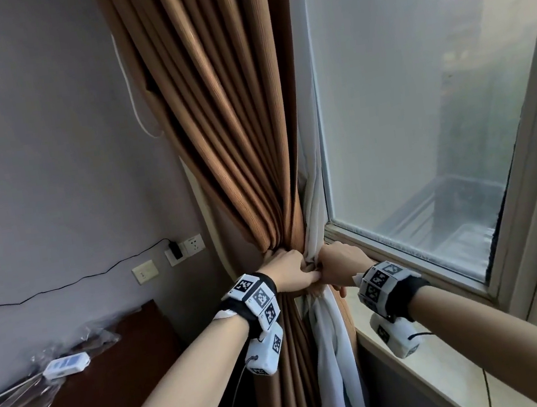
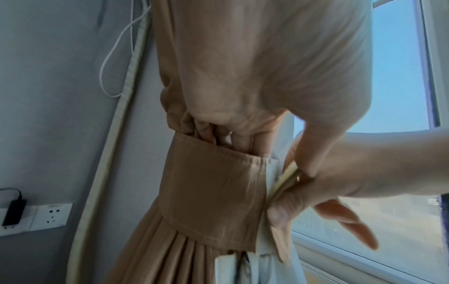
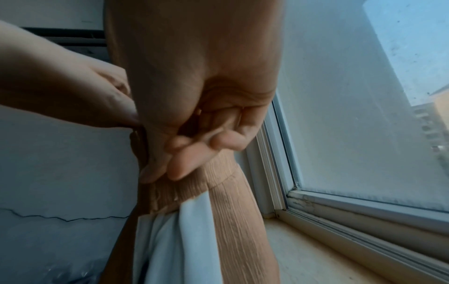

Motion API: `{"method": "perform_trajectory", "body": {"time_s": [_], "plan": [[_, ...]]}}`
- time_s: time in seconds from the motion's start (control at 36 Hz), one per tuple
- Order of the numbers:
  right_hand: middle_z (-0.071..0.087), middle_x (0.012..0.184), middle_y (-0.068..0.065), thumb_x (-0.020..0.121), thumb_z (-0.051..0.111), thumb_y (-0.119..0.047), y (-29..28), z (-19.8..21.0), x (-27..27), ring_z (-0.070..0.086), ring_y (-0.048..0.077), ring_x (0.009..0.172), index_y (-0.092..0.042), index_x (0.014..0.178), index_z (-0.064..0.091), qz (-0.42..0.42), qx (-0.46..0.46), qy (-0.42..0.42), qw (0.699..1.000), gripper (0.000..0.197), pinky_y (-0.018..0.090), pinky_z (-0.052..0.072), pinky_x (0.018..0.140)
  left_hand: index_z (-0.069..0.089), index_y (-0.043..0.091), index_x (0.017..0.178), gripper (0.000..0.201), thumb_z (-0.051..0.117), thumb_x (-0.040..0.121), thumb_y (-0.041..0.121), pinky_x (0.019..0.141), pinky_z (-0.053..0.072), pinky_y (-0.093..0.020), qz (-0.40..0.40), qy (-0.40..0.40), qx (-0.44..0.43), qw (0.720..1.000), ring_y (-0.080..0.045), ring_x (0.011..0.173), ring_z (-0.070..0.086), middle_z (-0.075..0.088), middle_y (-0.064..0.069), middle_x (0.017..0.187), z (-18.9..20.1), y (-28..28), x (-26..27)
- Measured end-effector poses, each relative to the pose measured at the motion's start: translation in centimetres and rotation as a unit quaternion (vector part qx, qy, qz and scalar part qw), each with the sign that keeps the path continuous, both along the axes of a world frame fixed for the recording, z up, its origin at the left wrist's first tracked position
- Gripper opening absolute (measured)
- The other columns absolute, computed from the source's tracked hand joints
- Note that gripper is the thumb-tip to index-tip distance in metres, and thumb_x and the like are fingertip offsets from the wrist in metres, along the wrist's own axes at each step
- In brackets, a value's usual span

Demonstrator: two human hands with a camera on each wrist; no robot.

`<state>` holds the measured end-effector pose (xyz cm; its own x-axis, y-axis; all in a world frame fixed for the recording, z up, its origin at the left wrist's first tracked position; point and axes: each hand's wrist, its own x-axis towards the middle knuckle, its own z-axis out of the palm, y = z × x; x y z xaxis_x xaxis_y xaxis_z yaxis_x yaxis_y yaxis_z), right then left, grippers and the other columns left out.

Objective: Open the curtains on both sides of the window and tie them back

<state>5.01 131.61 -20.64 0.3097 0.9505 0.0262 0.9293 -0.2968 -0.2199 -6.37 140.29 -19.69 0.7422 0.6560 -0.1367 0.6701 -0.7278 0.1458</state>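
A: Where is the brown curtain [image 1: 230, 139]?

B: At the left edge of the window [image 1: 417, 96], gathered into tight folds against the wall. A white sheer [image 1: 329, 326] hangs along its window side, bunched in with it.

A: And the tie-back band [image 2: 213, 194]?

B: Same brown cloth, wrapped round the gathered folds at sill height. Left wrist view shows it flat across the front of the bundle, pleats fanning out below.

A: Left hand [image 1: 290, 271]?

B: Closed on the bundle just above the band. Fingers [image 2: 240, 140] curl down behind the band's top edge, tucked between band and curtain.

A: Right hand [image 1: 340, 267]?

B: Against the left one, on the window side of the bundle. Thumb and fingers pinch the band's end there; right wrist view shows fingertips [image 3: 179, 169] pressed on the ribbed cloth. Whether the end is fastened, I cannot tell.

A: Anything else around?

B: Window sill [image 1: 432, 370] under the right forearm. On the wall to the left, a socket [image 1: 193, 245] with a black charger [image 1: 174, 251] plugged in, its cable running left. A dark wooden surface [image 1: 115, 397] below carries crumpled clear plastic and a small white box [image 1: 65, 364].
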Motion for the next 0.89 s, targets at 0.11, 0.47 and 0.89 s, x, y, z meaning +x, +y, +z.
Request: {"method": "perform_trajectory", "body": {"time_s": [0.11, 0.47, 0.89], "plan": [[0.058, 0.043, -0.005, 0.071, 0.068, -0.063, 0.3, -0.4, -0.1, 0.063, 0.003, 0.053, -0.018, 0.066, 0.065, 0.007, 0.019, -0.012, 1.000, 0.045, 0.025, 0.055, 0.059, 0.067, 0.013, 0.095, 0.045, 0.040, 0.090, 0.048, 0.106, 0.024, -0.042, 0.006, 0.007, -0.007, 1.000, -0.034, 0.121, 0.044, 0.058, -0.019, 0.119, 0.3, -0.1, 0.0], [0.067, 0.082, -0.005, 0.087, 0.063, -0.043, -1.8, -1.1, 1.0, 0.053, 0.013, 0.063, -0.027, 0.109, 0.062, 0.180, 0.038, -0.177, 0.967, 0.027, 0.023, 0.040, 0.054, 0.064, 0.016, 0.119, 0.037, 0.033, 0.101, 0.026, 0.108, 0.021, -0.038, 0.004, -0.014, -0.010, 1.000, -0.034, 0.125, 0.041, 0.053, -0.020, 0.127, 0.1, 0.7, -1.2], [0.069, 0.059, -0.007, 0.071, 0.064, -0.049, 2.2, -4.2, -1.2, 0.065, 0.001, 0.056, -0.021, 0.082, 0.063, -0.003, 0.013, 0.070, 0.997, 0.030, 0.028, 0.057, 0.066, 0.065, 0.011, 0.107, 0.034, 0.038, 0.100, 0.030, 0.104, 0.028, -0.036, -0.012, 0.005, -0.026, 1.000, -0.034, 0.119, 0.049, 0.060, -0.018, 0.121, 0.6, 1.4, -0.2]]}}
